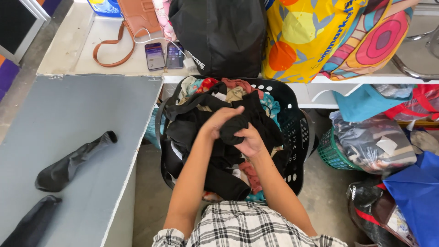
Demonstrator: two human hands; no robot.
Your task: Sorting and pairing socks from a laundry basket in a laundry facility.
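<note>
Both hands were closed on one black sock (pixel 232 129) above the laundry basket (pixel 298 132): left hand (pixel 220 121) over its top, right hand (pixel 249 142) beneath. Soft, light and limp, it was judged best pinched at the cuff, beside the grip.

This is looking like a home laundry corner. A black laundry basket (pixel 292 132) is sitting on the concrete floor, brimming with mixed clothes. Left of the basket a grey bench (pixel 77 123) is carrying dark socks (pixel 73 162); right of it, bags of clothing (pixel 372 144) are piling up, and behind it a shelf (pixel 82 50) is holding two phones (pixel 164 56).
</note>
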